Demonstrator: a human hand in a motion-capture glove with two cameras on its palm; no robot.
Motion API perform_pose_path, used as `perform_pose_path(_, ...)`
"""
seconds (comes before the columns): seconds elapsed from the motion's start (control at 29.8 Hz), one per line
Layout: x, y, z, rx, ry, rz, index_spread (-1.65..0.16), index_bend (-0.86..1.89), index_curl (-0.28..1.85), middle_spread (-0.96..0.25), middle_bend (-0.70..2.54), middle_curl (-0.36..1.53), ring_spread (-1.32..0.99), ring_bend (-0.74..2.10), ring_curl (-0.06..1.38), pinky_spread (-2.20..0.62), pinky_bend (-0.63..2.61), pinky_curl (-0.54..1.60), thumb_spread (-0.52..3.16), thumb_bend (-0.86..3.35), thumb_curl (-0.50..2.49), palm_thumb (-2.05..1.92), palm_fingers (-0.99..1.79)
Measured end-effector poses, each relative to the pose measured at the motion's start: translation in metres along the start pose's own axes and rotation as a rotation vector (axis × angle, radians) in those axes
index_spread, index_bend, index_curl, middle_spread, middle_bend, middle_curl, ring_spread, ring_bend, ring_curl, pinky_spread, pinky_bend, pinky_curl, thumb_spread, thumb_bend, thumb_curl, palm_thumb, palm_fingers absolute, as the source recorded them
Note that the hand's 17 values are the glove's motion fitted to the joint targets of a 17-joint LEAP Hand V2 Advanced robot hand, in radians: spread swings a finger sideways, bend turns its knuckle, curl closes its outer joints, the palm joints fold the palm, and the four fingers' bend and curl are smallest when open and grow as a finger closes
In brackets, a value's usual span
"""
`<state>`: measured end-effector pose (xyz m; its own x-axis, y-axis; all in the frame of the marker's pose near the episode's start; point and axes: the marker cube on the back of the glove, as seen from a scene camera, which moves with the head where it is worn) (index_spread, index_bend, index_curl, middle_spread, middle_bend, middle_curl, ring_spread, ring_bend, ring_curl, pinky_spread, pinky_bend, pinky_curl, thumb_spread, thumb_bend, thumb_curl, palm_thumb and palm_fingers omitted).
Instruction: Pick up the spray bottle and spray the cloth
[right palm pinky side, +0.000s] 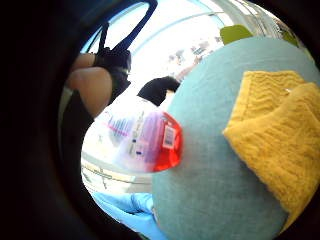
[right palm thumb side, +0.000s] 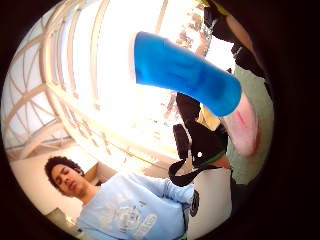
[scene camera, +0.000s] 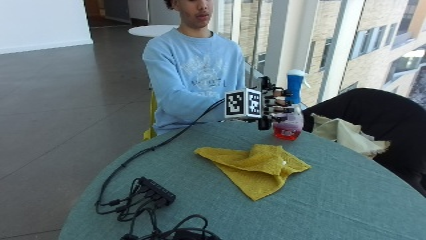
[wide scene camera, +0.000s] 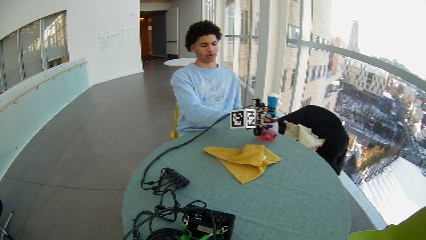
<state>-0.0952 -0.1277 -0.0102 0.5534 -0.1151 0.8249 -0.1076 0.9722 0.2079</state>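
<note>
My right hand (scene camera: 274, 106) sits just right of centre in the upper half of the outside view, raised above the far side of the round worktop (scene camera: 346, 200). My fingers (scene camera: 282, 102) are curled round the spray bottle (scene camera: 290, 107) and hold it upright, with its base just above the teal cloth that covers the worktop — I cannot tell whether it touches. The bottle has a blue spray head, a clear body and red liquid low inside it. From the little finger side of my palm the bottle (right palm pinky side: 145, 142) fills the middle of the frame; it wears a pale label with pink and dark print and a small barcode patch, but none of the writing can be read. From the thumb side, the blue spray head (right palm thumb side: 187, 75) crosses the upper middle of the picture.

The yellow cloth (scene camera: 256, 167) lies crumpled at the centre of the outside view, near the bottle but apart from it, on my side of the worktop's middle. A black power strip (scene camera: 154, 191) with tangled cables lies at the lower left of the frame.
</note>
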Motion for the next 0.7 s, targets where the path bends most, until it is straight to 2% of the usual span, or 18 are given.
perform_pose_path(0.3,-0.002,0.073,-0.096,-0.059,0.317,0.022,-0.32,0.12,0.20,-0.08,0.32,0.45,-0.07,0.41,0.37,0.16,0.21,0.36,1.03,-0.03,0.46,0.79,0.82)
perform_pose_path(0.7,0.017,0.183,-0.181,-0.002,0.673,0.079,-0.32,0.12,0.23,-0.08,0.32,0.45,-0.06,0.38,0.37,0.18,0.18,0.35,1.05,-0.02,0.43,0.77,0.83)
